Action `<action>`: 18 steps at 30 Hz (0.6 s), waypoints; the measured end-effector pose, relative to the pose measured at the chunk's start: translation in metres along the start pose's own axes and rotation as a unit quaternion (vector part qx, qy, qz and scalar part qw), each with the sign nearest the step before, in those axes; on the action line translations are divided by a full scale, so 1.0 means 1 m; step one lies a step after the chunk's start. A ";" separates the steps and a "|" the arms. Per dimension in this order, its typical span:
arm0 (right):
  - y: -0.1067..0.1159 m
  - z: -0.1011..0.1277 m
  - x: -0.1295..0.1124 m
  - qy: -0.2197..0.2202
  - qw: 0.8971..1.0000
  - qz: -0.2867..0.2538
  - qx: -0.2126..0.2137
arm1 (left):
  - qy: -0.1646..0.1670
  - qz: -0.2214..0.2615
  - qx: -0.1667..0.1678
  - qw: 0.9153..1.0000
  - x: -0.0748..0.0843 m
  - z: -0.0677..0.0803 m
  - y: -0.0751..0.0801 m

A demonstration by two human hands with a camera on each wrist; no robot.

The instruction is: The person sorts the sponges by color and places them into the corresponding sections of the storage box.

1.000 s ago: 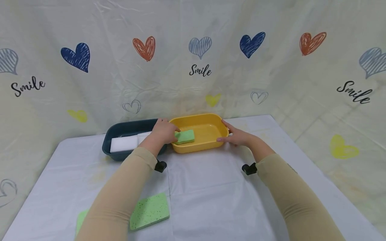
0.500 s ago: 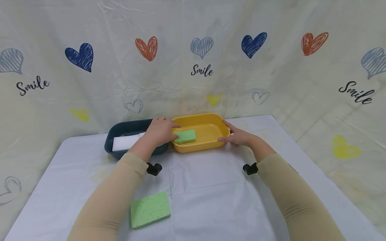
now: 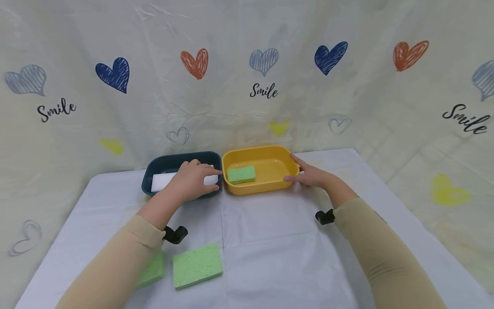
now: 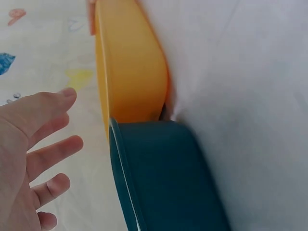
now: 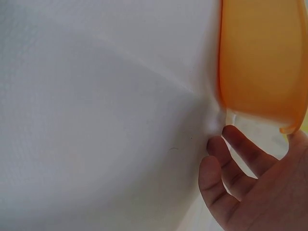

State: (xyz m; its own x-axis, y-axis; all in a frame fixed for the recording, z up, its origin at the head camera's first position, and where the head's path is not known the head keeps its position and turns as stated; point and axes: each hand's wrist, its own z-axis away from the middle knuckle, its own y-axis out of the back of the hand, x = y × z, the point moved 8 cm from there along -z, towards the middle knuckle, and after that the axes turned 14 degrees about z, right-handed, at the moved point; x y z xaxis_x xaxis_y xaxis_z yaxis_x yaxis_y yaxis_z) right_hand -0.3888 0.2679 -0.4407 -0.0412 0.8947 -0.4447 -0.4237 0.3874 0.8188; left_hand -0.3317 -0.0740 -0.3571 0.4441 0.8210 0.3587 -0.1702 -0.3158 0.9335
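My left hand [image 3: 193,180] hovers over the dark teal basin [image 3: 148,174], its fingers apart and nothing between them in the left wrist view. White sponge-like blocks [image 3: 160,181] lie in that basin, partly hidden by the hand. Right beside it stands a yellow plastic basin [image 3: 262,187] with a green sponge [image 3: 241,174] at its left end. My right hand [image 3: 312,175] holds the yellow basin's right end, thumb near the front rim and a finger at the back corner. Several of its fingers hang just off the wall in the right wrist view.
One speckled green sponge [image 3: 197,266] lies on the white-covered table [image 3: 278,244], near the front. Another green sponge [image 3: 152,269] is partly covered by the left sleeve. A backdrop sheet [image 3: 227,103] printed with hearts rises right behind the basins.
My left hand has let go of the green sponge in the yellow basin and moved left over the teal basin. The right hand keeps its place. The whole view has shifted slightly.
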 end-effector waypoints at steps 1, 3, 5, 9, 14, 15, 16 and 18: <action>0.000 0.000 0.000 0.001 1.000 0.000 0.000 | -0.002 0.000 -0.002 1.000 -0.001 0.006 -0.001; 0.001 0.000 0.001 -0.001 1.000 -0.001 0.001 | -0.005 0.004 -0.005 1.000 -0.002 0.018 -0.003; 0.001 0.001 0.000 0.000 1.000 -0.001 0.000 | -0.008 0.010 -0.004 1.000 -0.003 0.032 -0.006; 0.000 0.001 -0.001 0.000 1.000 -0.003 0.000 | -0.018 0.022 0.002 1.000 -0.003 0.063 -0.012; 0.000 0.001 -0.001 0.002 1.000 -0.001 -0.004 | -0.033 0.034 0.006 0.999 -0.004 0.100 -0.021; 0.000 0.000 0.000 0.001 1.000 0.000 -0.004 | -0.034 0.035 0.005 0.999 -0.004 0.106 -0.023; 0.000 0.000 0.000 0.000 1.000 0.001 -0.005 | -0.035 0.038 0.003 0.999 -0.005 0.111 -0.025; 0.000 0.000 0.001 -0.002 1.000 0.001 -0.007 | -0.038 0.043 -0.007 0.998 -0.006 0.120 -0.031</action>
State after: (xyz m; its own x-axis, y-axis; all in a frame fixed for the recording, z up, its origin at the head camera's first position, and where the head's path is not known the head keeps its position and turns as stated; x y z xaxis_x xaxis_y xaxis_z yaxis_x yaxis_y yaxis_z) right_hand -0.3886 0.2687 -0.4410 -0.0383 0.8964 -0.4417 -0.4353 0.3829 0.8148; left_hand -0.2239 -0.1266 -0.3882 0.4931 0.7527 0.4362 -0.2214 -0.3763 0.8997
